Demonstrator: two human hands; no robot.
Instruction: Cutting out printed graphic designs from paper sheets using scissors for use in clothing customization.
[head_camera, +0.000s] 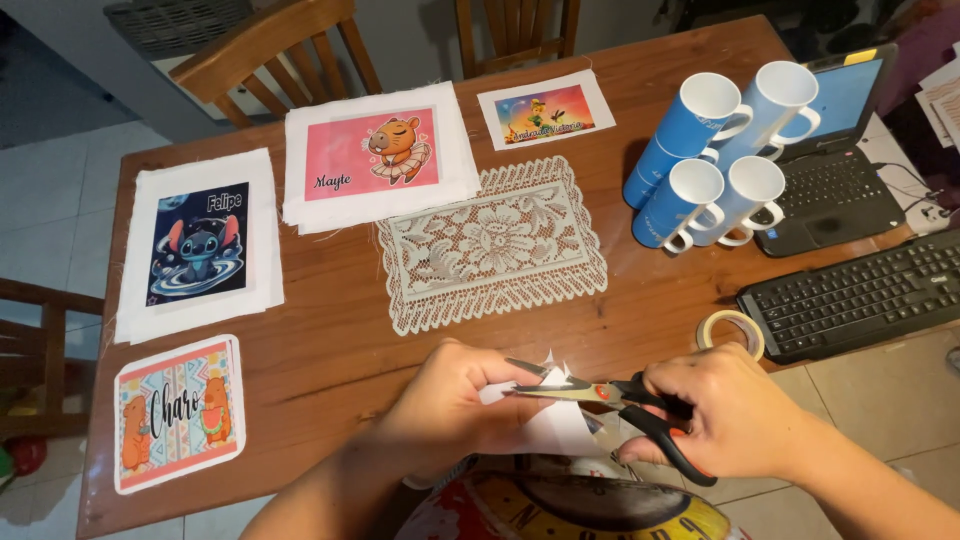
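Note:
My left hand (450, 405) grips a piece of white paper (550, 420) at the near edge of the wooden table (330, 330). My right hand (725, 415) holds black-handled scissors (610, 400), fingers through the loops. The metal blades point left and lie across the paper, close to my left fingers. Part of the paper is hidden under both hands.
Printed picture sheets lie at the left (197, 245), (178, 410) and at the back (378, 152), (545, 108). A white lace mat (490, 243) sits mid-table. Several blue mugs (715, 160), a laptop (835, 180), a black keyboard (860, 292) and a tape roll (730, 328) stand at the right. Wooden chairs (270, 50) stand behind.

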